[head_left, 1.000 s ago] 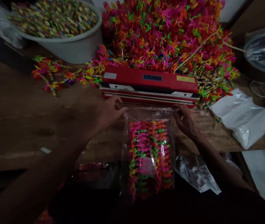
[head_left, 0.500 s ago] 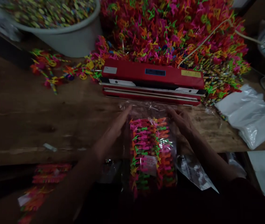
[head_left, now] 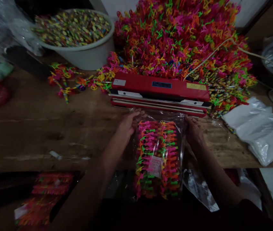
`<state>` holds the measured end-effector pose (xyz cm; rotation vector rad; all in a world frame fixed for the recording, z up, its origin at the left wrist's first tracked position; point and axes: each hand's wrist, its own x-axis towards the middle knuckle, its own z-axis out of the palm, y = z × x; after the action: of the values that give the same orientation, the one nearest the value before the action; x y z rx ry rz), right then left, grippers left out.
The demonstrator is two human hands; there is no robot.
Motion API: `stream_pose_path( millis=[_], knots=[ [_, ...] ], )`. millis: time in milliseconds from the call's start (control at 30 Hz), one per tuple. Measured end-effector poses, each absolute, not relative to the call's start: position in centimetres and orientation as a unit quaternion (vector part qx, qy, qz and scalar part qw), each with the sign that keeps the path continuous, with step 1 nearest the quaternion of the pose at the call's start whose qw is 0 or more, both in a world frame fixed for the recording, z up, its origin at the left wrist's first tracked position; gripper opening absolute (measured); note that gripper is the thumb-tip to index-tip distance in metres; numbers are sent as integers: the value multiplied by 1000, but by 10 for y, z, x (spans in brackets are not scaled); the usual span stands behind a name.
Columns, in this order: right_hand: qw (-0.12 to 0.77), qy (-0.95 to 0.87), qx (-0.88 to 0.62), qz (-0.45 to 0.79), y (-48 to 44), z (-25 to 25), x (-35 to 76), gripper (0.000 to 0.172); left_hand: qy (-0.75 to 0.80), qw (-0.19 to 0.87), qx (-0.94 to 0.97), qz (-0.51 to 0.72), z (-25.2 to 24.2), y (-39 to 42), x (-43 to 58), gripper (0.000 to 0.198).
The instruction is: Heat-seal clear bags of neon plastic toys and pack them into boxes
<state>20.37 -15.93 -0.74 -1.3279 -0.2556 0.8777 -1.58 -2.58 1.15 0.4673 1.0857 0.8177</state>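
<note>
A clear plastic bag packed with two columns of small bright plastic pieces lies at the table's front edge, a printed label inside it. My left hand grips the bag's upper left corner, fingers closed on the film. At the upper right corner my right hand pinches the film too. The bag's top edge is stretched between both hands, close to the front of a red bag sealer. Whether the film touches the sealer's jaw I cannot tell.
Behind the sealer rises a heap of colourful plastic pieces, crossed by a pale cord. A tub of small patterned pieces stands back left. Empty plastic bags lie at right. Filled packs sit below the table's edge at left.
My left hand has closed more around the bag's corner, and my right hand has shifted slightly down along its side. The camera view has tilted up, showing more of the tub and heap.
</note>
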Motion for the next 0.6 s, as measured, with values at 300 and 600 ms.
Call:
stream_pose_path(
  millis=[300, 600],
  knots=[
    [618, -177, -681, 352, -158, 10, 210, 49, 527, 651, 359, 411, 19, -45, -39, 50],
    [610, -204, -696, 320, -138, 15, 211, 37, 564, 647, 332, 392, 12, -5, -32, 25]
  ],
)
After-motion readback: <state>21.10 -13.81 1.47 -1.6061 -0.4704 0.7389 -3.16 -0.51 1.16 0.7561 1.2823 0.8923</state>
